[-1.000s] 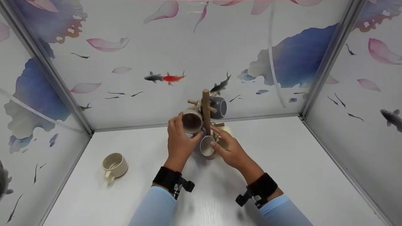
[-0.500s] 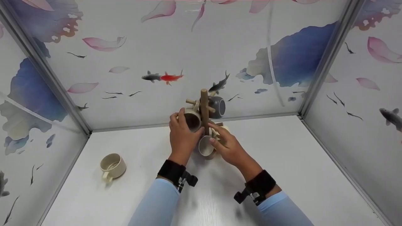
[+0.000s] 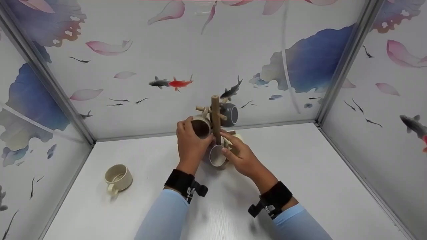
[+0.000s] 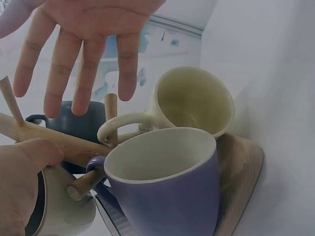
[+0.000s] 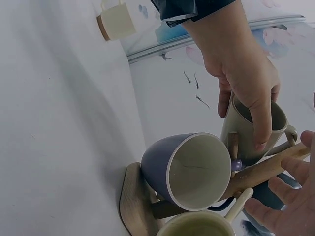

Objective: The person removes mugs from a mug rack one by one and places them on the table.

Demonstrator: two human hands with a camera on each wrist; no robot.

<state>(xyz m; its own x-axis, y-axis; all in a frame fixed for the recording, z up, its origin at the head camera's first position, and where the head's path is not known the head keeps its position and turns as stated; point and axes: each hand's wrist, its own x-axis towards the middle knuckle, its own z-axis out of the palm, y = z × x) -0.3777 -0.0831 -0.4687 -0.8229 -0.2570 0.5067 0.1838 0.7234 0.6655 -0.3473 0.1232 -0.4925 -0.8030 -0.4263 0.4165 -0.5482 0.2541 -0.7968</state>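
Note:
My left hand [image 3: 190, 145] grips a beige mug [image 3: 201, 128] by its body, thumb on the near side. The mug lies tilted, mouth toward me, its handle by an upper peg of the wooden mug tree [image 3: 216, 116]. Beside the post, my right hand [image 3: 245, 156] has its fingers extended; whether they touch it I cannot tell. A purple mug [image 4: 167, 191] with a pale inside hangs on a lower peg, and a pale yellow mug [image 4: 197, 101] hangs behind it. The dark grey mug [image 3: 230, 115] is on the upper right side.
On the table's left part stands another cream mug [image 3: 119, 178], upright, handle toward the front. The tree's wooden base [image 4: 248, 164] sits on the white table [image 3: 300, 186], close to the back wall panel [image 3: 133, 110]. Printed panels also flank both sides.
The left hand and the beige mug in it shift only slightly beside the post. The right hand keeps its place, and the whole head view drifts a little.

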